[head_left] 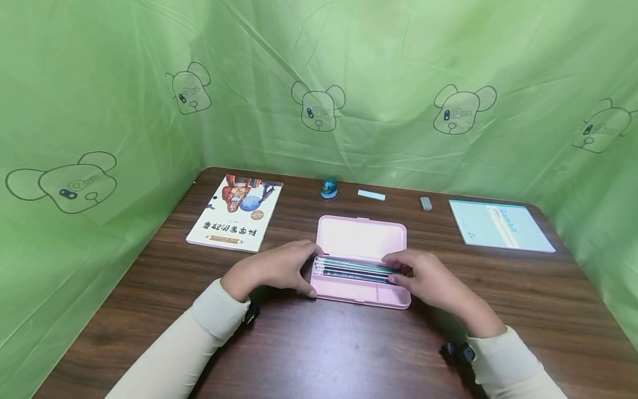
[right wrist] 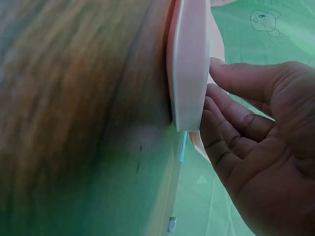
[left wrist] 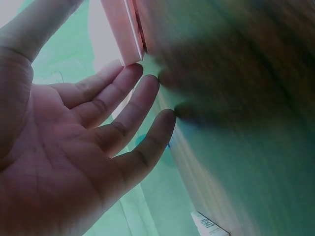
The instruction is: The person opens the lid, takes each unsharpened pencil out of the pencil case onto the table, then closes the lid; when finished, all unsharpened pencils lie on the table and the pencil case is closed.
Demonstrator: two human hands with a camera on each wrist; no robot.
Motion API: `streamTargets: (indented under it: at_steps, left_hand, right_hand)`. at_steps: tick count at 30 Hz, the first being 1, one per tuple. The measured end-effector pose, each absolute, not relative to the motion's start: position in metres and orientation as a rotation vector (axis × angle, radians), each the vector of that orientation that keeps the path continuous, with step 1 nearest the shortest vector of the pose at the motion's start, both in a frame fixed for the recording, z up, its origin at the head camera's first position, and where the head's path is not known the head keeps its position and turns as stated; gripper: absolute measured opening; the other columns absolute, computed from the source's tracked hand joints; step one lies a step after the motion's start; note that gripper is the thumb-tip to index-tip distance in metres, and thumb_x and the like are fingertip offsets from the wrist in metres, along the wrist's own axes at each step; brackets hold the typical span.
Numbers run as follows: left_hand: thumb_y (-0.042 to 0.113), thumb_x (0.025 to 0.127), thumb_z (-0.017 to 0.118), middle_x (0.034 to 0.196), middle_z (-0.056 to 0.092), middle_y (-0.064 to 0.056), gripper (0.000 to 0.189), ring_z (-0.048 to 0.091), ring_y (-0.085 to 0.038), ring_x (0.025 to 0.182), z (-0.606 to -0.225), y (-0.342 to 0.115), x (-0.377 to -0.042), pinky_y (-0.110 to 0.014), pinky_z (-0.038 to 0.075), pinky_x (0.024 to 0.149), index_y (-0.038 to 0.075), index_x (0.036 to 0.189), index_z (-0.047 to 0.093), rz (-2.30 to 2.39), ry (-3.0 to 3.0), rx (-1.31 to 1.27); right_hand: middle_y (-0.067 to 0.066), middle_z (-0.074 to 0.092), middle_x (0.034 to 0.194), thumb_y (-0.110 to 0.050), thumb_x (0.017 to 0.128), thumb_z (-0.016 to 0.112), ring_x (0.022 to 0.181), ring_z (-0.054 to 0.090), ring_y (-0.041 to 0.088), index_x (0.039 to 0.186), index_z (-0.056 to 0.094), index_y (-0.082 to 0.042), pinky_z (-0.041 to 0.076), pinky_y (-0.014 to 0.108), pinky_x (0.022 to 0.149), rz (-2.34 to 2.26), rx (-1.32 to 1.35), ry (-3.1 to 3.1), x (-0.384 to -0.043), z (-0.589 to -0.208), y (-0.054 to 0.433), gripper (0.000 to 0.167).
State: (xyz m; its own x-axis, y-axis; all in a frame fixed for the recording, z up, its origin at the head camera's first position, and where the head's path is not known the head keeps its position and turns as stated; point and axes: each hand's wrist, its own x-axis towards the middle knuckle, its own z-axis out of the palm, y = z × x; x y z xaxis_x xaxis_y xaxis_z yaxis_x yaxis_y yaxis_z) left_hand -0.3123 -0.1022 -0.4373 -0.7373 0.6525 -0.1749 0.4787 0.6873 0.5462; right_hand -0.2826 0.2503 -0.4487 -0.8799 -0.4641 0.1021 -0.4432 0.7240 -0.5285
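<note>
A pink pencil case [head_left: 361,238] lies on the table with its lid folded back. Several dark and green-blue pencils [head_left: 349,270] lie side by side in its rear compartment. My left hand [head_left: 286,266] holds the case's left end, thumb at the front corner and fingers by the hinge. In the left wrist view, fingertips [left wrist: 134,70] meet the corner of the case. At the opposite end, my right hand [head_left: 426,274] pinches the pencils' ends between thumb and fingers. The right wrist view has that thumb [right wrist: 221,73] reaching over the case's end wall, which hides the pencils.
Left of the case lies a picture-covered book [head_left: 239,213]. Behind it stand a blue pencil sharpener [head_left: 329,187], a light-blue strip [head_left: 371,195] and a small grey block [head_left: 426,203]. A pale blue notebook [head_left: 498,224] lies at right. Green curtain [head_left: 389,144] surrounds the table.
</note>
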Motion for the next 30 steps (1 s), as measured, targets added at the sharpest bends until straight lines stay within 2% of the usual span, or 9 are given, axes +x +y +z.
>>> streamTargets:
  at_steps: [11,30]
  left_hand:
    - [0.036,0.085,0.1,0.148,0.066,-0.013,0.082,0.06,-0.028,0.142,-0.439,-0.1021,-0.3128,-0.049,0.046,0.127,0.005,0.149,0.06,0.683,2.543,0.893]
    - [0.035,0.085,0.1,0.148,0.066,-0.009,0.081,0.059,-0.027,0.142,-0.4385,-0.1012,-0.3124,-0.049,0.045,0.128,0.008,0.15,0.061,0.684,2.539,0.861]
  right_hand:
    - [-0.002,0.08,0.105,-0.002,0.096,0.084,0.097,0.069,0.013,0.122,0.082,-0.01,0.062,0.039,0.088,-0.789,-0.754,2.9,-0.283,-0.4515,0.2478,0.027]
    - [-0.002,0.08,0.102,0.003,0.094,0.084,0.093,0.069,0.012,0.114,0.083,-0.01,0.063,0.038,0.085,-0.711,-0.759,2.932,-0.2835,-0.453,0.2457,0.024]
